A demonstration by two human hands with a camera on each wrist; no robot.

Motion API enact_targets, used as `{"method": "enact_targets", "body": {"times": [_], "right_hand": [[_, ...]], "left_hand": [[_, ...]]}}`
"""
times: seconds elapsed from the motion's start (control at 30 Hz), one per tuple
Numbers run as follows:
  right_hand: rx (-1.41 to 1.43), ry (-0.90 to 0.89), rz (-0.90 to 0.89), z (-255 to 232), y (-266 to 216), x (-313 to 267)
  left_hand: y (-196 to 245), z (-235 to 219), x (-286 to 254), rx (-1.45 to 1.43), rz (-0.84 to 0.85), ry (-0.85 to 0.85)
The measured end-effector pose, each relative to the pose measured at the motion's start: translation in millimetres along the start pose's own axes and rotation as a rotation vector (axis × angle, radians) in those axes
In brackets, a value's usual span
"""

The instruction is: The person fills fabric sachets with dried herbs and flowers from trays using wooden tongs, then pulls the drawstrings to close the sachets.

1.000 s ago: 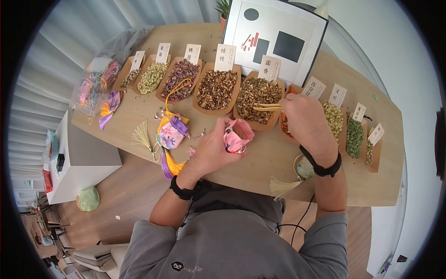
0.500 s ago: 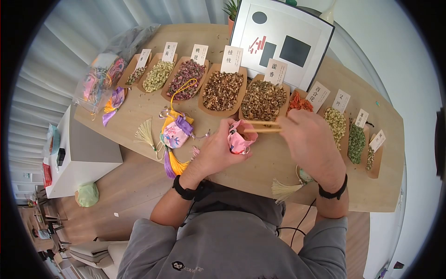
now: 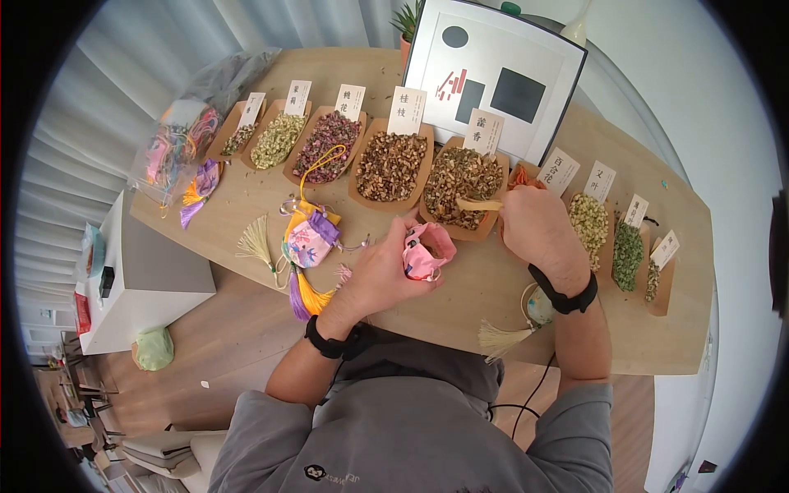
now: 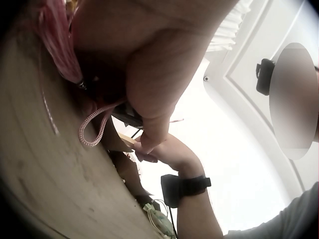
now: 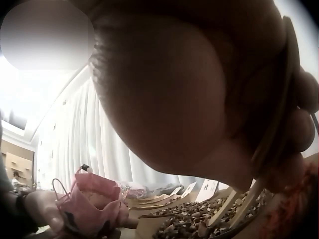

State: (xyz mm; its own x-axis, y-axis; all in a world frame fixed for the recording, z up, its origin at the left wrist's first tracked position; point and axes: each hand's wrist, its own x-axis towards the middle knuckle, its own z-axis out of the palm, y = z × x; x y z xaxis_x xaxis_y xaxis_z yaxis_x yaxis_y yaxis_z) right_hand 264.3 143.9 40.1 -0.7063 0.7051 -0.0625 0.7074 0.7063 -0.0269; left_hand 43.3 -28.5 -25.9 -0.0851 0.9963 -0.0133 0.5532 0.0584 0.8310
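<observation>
Two hands work before the herb tray (image 3: pixel 460 177): left of it, the left hand (image 3: pixel 382 267) grips the pink pouch (image 3: pixel 427 251) on the tabletop (image 3: pixel 246 205); the right hand (image 3: pixel 534 222) pinches wooden tweezers (image 3: pixel 481 205) over the tray.

Wooden worktop (image 3: pixel 460 308) carries a row of paper trays w/ dried herbs (image 3: pixel 390 168) and label cards, running past the fingers (image 3: pixel 505 215) on both sides. Pink sachet (image 3: pixel 427 251) sits on the wood just below those fingers. Finished tasselled sachet (image 3: pixel 308 238) lies further left. Bag of coloured cords (image 3: pixel 177 144) at far left end. Framed print (image 3: pixel 493 78) stands behind the trays.
</observation>
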Motion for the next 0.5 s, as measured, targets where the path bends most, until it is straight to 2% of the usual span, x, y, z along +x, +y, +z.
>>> {"method": "enact_targets", "body": {"times": [0.1,0.33,0.5], "right_hand": [[0.003,0.024,-0.069,6,1,0],[0.023,0.133,-0.134,20,5,5],[0.021,0.119,-0.141,19,7,8]], "left_hand": [[8,-4,1,0.011,-0.092,-0.045],[3,-1,0,0.037,-0.056,-0.016],[2,0,0,0.084,-0.03,0.003]]}}
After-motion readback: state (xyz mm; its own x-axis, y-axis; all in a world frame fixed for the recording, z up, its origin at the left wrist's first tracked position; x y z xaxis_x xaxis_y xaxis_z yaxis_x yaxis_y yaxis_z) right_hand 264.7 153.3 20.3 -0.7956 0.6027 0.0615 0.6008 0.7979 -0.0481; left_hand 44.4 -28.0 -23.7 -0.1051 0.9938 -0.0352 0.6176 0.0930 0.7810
